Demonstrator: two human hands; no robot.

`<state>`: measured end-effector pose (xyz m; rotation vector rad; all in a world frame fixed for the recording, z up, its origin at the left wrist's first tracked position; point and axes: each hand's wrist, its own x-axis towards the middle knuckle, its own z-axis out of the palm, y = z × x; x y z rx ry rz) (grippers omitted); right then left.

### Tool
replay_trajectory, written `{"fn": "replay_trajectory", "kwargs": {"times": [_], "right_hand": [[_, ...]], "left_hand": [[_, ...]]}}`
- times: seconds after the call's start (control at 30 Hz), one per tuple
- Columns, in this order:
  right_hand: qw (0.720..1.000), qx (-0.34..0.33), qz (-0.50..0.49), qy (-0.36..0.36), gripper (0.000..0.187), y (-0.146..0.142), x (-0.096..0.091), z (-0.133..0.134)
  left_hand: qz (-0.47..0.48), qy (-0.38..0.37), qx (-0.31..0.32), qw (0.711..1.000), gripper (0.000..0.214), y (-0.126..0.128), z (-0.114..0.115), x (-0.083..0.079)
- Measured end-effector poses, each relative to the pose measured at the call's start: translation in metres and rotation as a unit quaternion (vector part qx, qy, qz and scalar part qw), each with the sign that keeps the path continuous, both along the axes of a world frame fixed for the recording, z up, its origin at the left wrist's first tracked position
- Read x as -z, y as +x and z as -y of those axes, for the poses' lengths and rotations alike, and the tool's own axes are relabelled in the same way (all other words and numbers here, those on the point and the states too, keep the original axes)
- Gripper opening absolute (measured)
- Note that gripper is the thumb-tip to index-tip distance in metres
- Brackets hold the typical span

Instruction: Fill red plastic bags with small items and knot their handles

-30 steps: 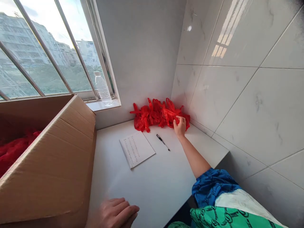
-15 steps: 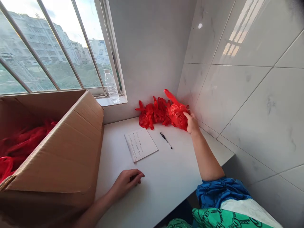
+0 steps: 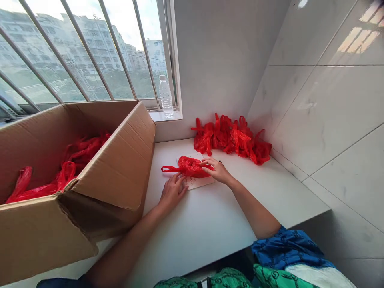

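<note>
A knotted red plastic bag (image 3: 192, 167) lies on a printed sheet of paper (image 3: 200, 182), its handle loop stretching left. My right hand (image 3: 218, 171) grips the bag's right end between thumb and fingers. My left hand (image 3: 173, 191) rests low at the bag's left side, fingers apart, fingertips touching it near the handle. What is inside the bag cannot be made out. Most of the sheet is covered by the bag and hands.
Several red bags (image 3: 222, 136) are heaped against the back wall. A big open cardboard box (image 3: 117, 160) with more red bags (image 3: 81, 156) stands left on the white table (image 3: 192, 228). A water bottle (image 3: 166, 98) is on the window sill; tiled wall (image 3: 330, 120) lies right.
My right hand has come left from the heap to the bag on the paper. My left hand has moved forward to that bag. The view has shifted left.
</note>
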<state>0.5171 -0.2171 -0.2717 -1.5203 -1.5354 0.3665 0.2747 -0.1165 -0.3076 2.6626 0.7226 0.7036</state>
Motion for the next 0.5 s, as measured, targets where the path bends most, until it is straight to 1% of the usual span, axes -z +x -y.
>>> {"fn": "replay_trajectory", "kwargs": {"times": [0.07, 0.1, 0.17, 0.23, 0.33, 0.4, 0.47, 0.5], "right_hand": [[0.998, 0.061, 0.012, -0.017, 0.032, 0.003, 0.013, 0.001], [0.996, 0.075, 0.017, -0.034, 0.038, 0.006, 0.019, 0.001], [0.994, 0.070, 0.024, -0.081, 0.051, 0.010, 0.027, 0.002], [0.990, 0.058, 0.033, -0.128, 0.060, 0.013, 0.030, 0.005], [0.979, 0.086, 0.062, -0.173, 0.067, 0.016, 0.025, 0.012], [0.973, 0.102, 0.078, -0.190, 0.067, 0.018, 0.020, 0.018], [0.974, 0.115, 0.087, -0.176, 0.061, 0.019, 0.013, 0.023], [0.976, 0.122, 0.089, -0.154, 0.056, 0.019, 0.010, 0.025]], "left_hand": [[-0.043, 0.041, -0.003, 0.998, 0.040, 0.000, 0.000, 0.009], [-0.056, 0.052, -0.003, 0.997, 0.041, 0.001, 0.000, 0.012], [-0.072, 0.065, 0.002, 0.995, 0.042, 0.003, 0.001, 0.014], [-0.081, 0.070, 0.011, 0.994, 0.042, 0.004, 0.003, 0.014], [-0.091, 0.071, 0.024, 0.993, 0.041, 0.004, 0.010, 0.012], [-0.099, 0.065, 0.038, 0.992, 0.042, 0.002, 0.014, 0.008], [-0.100, 0.048, 0.046, 0.993, 0.040, -0.001, 0.018, 0.001], [-0.093, 0.036, 0.042, 0.994, 0.036, -0.003, 0.018, -0.004]]}}
